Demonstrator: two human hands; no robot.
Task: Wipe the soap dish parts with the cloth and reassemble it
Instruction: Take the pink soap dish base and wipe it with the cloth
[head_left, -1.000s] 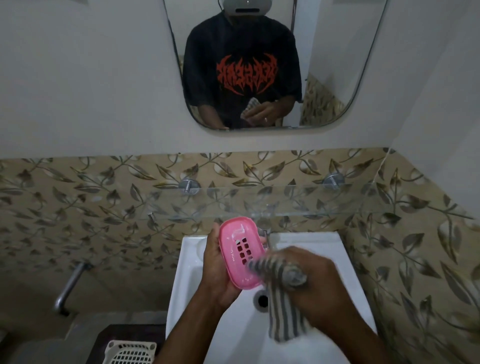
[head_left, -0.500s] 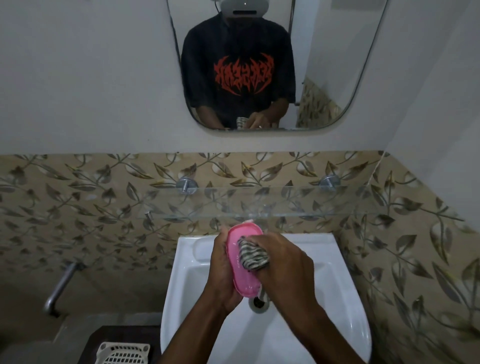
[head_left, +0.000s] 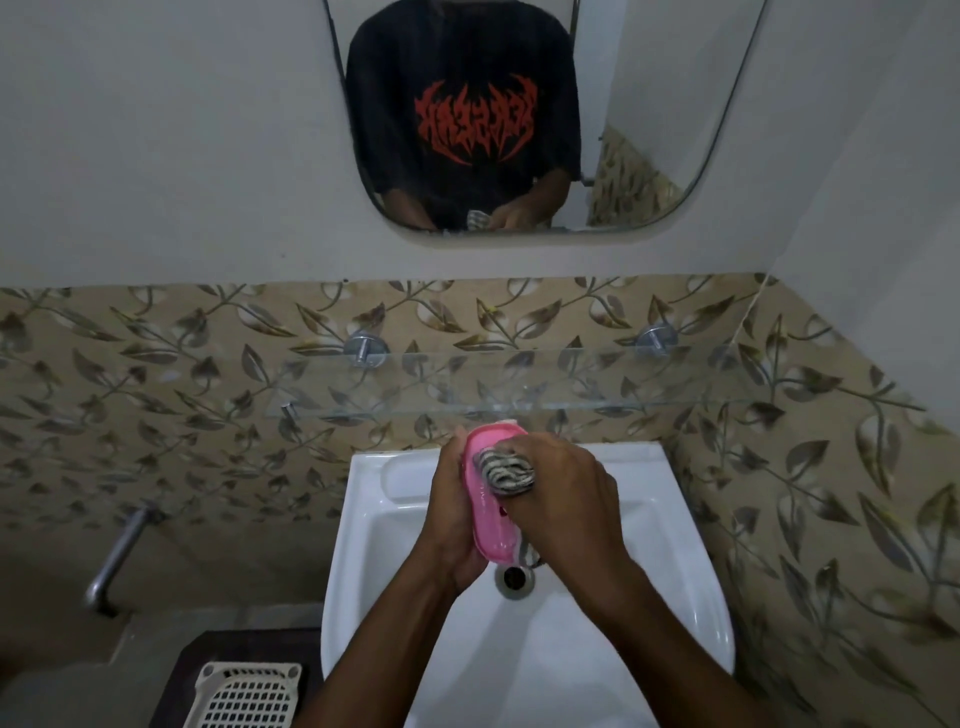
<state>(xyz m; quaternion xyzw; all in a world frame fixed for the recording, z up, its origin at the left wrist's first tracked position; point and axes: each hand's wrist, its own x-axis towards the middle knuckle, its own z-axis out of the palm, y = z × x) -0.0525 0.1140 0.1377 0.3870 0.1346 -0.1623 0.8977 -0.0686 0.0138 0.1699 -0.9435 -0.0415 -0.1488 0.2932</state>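
Head view: a pink soap dish part (head_left: 488, 514) is held on edge above the white washbasin (head_left: 675, 519), over the bowl's middle and just behind the drain hole (head_left: 514, 577), with its long axis running from the basin's back rim towards the person. It is gripped from the left by the left hand (head_left: 449, 514), whose fingers are curled round the dish's back and outer rim. A bunched grey-and-white striped cloth (head_left: 506, 470) is pressed against the dish's inner face near its far end. The cloth is grasped by the right hand (head_left: 566, 509), the fingers being clenched round the wad so that only a striped fold shows above the knuckles. A short tail of the cloth is seen hanging beneath the dish's near end, just above the drain hole. Much of the dish is covered by the two hands, so its slots can barely be made out.

Behind the basin a clear glass shelf (head_left: 571, 384) is carried on two chrome brackets against leaf-patterned wall tiles (head_left: 156, 389). Above it a rounded mirror (head_left: 649, 104) is fixed to the plain wall; a black T-shirt with a red print and the two hands with the cloth are reflected in it. To the left of the basin a metal pipe (head_left: 117, 561) stands out from the wall. At the lower left, beside the basin's front corner, a cream perforated plastic tray (head_left: 244, 696) lies on a dark surface (head_left: 176, 670), well apart from the hands.
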